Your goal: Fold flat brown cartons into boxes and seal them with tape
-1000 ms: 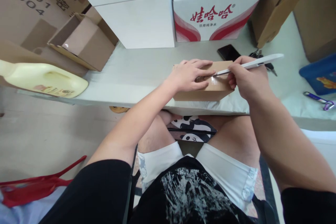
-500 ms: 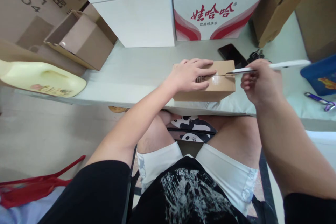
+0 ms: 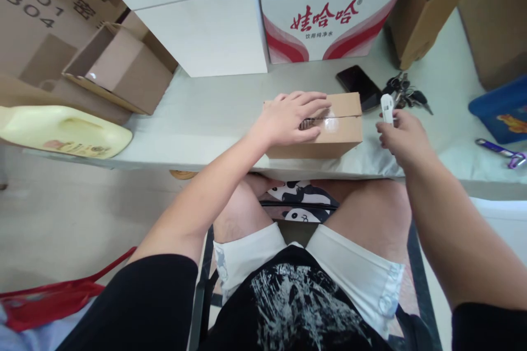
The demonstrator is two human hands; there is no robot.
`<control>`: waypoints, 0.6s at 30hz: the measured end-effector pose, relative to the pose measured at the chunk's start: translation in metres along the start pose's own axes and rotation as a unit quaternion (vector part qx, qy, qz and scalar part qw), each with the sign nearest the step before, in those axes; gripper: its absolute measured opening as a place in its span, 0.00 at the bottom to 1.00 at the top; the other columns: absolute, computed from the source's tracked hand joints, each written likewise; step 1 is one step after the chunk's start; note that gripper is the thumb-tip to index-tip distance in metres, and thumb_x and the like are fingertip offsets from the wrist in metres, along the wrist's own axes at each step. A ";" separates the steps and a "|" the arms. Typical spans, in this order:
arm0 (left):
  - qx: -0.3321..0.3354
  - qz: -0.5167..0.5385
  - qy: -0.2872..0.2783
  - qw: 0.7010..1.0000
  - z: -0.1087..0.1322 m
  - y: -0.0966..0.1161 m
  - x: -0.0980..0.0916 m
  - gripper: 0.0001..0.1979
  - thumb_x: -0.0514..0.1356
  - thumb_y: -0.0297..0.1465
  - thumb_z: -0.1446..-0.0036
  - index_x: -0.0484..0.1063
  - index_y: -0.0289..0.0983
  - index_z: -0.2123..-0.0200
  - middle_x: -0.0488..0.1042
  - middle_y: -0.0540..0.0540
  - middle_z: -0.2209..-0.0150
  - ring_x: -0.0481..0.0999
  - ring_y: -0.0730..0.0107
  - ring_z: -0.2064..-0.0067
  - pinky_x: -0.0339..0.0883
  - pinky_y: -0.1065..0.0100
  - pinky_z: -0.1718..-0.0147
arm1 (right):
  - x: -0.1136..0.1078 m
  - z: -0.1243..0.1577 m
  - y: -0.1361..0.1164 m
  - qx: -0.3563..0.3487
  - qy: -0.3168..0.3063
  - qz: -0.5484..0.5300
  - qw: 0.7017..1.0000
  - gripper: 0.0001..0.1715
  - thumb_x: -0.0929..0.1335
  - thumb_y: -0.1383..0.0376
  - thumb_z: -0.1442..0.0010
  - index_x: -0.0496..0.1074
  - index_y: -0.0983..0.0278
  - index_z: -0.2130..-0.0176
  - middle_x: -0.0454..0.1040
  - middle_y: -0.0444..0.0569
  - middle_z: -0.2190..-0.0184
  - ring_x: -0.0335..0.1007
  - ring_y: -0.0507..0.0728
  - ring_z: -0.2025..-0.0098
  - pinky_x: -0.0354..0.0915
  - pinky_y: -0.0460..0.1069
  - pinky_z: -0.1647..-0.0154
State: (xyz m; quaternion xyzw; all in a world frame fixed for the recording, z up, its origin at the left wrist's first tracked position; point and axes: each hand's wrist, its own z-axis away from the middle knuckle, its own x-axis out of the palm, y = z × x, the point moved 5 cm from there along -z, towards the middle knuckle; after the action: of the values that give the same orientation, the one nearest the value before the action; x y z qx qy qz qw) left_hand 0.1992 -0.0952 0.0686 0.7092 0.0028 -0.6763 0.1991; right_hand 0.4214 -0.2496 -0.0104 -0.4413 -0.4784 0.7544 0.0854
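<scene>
A small brown cardboard box [image 3: 343,130] sits at the table's front edge, with a seam and clear tape along its top. My left hand [image 3: 290,116] lies flat over the left part of that top, fingers stretched out and holding nothing. To the right of the box, my right hand [image 3: 405,134] is closed around a white-handled knife [image 3: 387,108]. The handle end points up and away from me; the blade is hidden from view. A dark phone [image 3: 360,86] and a bunch of keys [image 3: 405,92] lie just beyond this hand.
White cartons [image 3: 206,38] stand along the back, one with red lettering [image 3: 325,22]. An open brown box [image 3: 132,74] and a pale yellow bottle [image 3: 69,130] are on the left. At right are a blue container [image 3: 502,115] and a purple tool [image 3: 498,149].
The knife has come away from the box's top seam and turned in my right hand, from lying sideways to handle end up. My left hand stays on the box.
</scene>
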 end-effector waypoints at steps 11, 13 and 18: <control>-0.004 -0.007 0.000 1.000 0.000 0.001 -0.001 0.30 0.57 0.40 0.37 0.66 0.50 0.32 0.64 0.48 0.27 0.65 0.48 0.30 0.60 0.51 0.37 | 0.035 0.019 0.002 -0.093 -0.053 0.272 0.956 0.19 0.65 0.69 0.43 0.76 0.64 0.52 0.76 0.64 0.57 0.72 0.71 0.54 0.64 0.61 0.53; -0.003 -0.007 0.000 1.000 0.000 0.001 0.000 0.30 0.57 0.40 0.36 0.66 0.49 0.32 0.64 0.47 0.27 0.65 0.48 0.30 0.60 0.51 0.37 | 0.032 0.021 -0.003 -0.134 -0.005 0.273 0.953 0.21 0.64 0.65 0.41 0.76 0.66 0.50 0.77 0.66 0.53 0.74 0.73 0.50 0.66 0.66 0.48; -0.012 0.003 0.007 1.000 0.000 0.001 -0.001 0.31 0.58 0.40 0.37 0.64 0.46 0.31 0.65 0.45 0.28 0.66 0.49 0.30 0.59 0.53 0.36 | 0.019 0.040 -0.044 -0.276 0.083 0.060 0.956 0.16 0.64 0.60 0.40 0.76 0.61 0.56 0.79 0.56 0.58 0.76 0.65 0.54 0.74 0.62 0.52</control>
State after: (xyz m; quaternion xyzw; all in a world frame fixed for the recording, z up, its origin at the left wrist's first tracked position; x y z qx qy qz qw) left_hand 0.1991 -0.0958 0.0695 0.7116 0.0100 -0.6705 0.2097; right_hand 0.3675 -0.2414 0.0195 -0.5368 -0.6318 0.5574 -0.0458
